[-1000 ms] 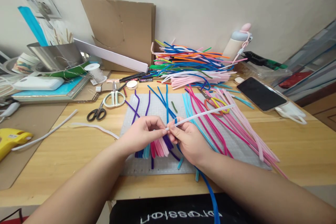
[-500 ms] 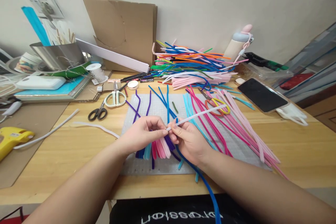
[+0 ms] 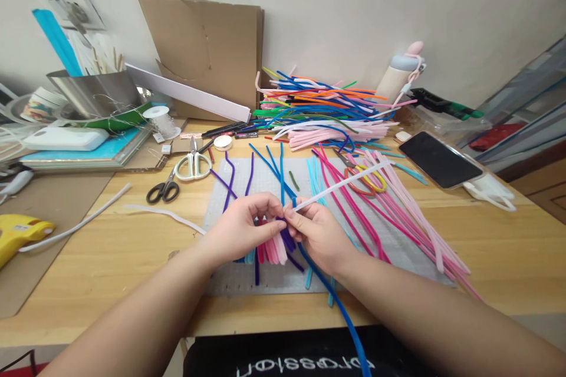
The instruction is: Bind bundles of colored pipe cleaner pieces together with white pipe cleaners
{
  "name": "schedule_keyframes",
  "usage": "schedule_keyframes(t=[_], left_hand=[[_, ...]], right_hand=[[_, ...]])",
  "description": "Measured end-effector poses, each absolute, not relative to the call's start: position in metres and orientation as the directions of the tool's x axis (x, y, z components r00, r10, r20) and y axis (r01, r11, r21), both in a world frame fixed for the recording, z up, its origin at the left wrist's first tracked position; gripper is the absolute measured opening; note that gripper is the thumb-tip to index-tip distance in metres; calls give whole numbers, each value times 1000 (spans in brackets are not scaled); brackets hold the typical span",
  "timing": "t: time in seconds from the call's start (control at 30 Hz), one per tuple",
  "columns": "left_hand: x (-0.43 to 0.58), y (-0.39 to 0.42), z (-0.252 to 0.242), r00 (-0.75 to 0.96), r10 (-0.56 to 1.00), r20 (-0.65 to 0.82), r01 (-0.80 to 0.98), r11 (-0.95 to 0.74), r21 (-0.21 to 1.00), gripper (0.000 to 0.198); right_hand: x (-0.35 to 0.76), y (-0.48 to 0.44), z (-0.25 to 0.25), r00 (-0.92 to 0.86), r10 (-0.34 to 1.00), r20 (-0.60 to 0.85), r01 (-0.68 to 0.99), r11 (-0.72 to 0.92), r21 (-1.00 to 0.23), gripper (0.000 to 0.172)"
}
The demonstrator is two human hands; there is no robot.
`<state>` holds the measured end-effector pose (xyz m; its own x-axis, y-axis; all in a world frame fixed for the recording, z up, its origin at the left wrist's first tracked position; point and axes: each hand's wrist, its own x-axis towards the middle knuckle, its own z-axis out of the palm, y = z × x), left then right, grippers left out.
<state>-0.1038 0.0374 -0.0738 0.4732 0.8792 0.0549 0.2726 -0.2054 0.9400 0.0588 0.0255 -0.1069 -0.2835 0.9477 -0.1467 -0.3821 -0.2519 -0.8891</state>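
My right hand (image 3: pixel 316 232) pinches a white pipe cleaner (image 3: pixel 345 185) between thumb and fingers, and its long end slants up to the right. Beside it, fingertips touching, my left hand (image 3: pixel 250 227) is closed round the top of a row of folded pipe cleaners (image 3: pixel 275 249) in blue, pink and purple. The lower ends of that row show beneath my left thumb, while its upper part is hidden by my fingers. A long blue pipe cleaner (image 3: pixel 342 300) runs past my right palm and over the table's front edge. Beneath both hands lies a grey cutting mat (image 3: pixel 239 280).
Loose pink pipe cleaners (image 3: pixel 411 224) and red-yellow scissors (image 3: pixel 371 179) lie right on the mat. Left are white-handled scissors (image 3: pixel 193 166), black-handled scissors (image 3: pixel 163 190) and a yellow glue gun (image 3: pixel 24 232). Behind sit a pipe-cleaner pile (image 3: pixel 327 109), cardboard (image 3: pixel 203 53) and a phone (image 3: pixel 440 159).
The white pipe cleaner has shifted up and right with a steeper slant, its near end now farther into my right fingers. Both hands stay together over the mat.
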Motion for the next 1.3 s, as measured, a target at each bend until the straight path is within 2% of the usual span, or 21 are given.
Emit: schedule_keyframes(t=[0.37,0.47,0.57,0.73,0.9,0.97,1.1,1.3], left_hand=[[-103,36,-73,521,853,37,269,-205,941,4],[-101,36,-75,484,872,73,302,-245,921,3],[-99,35,-75,416,902,113,369,-281,886,4],[-95,28,-70,403,909,106,534,-328,779,6],[-90,21,-71,373,878,300,676,-478,560,9],[-89,19,-72,357,871,337,702,-488,518,9],[-88,16,-73,339,883,324,705,-466,534,8],[-88,15,-74,334,891,307,695,-453,558,12]], right_hand=[[54,23,-104,-256,943,-212,-468,-313,-826,35],[56,26,-105,-254,946,-201,-421,-295,-858,34],[59,26,-105,-221,965,-139,-312,-205,-928,30],[61,23,-101,-209,974,-91,-133,-120,-984,28],[57,19,-98,-223,974,-38,-138,-70,-988,28],[57,18,-101,-218,976,-17,-119,-44,-992,29],[57,16,-107,-222,975,23,-82,5,-997,26],[55,15,-105,-225,974,1,-121,-27,-992,25]])
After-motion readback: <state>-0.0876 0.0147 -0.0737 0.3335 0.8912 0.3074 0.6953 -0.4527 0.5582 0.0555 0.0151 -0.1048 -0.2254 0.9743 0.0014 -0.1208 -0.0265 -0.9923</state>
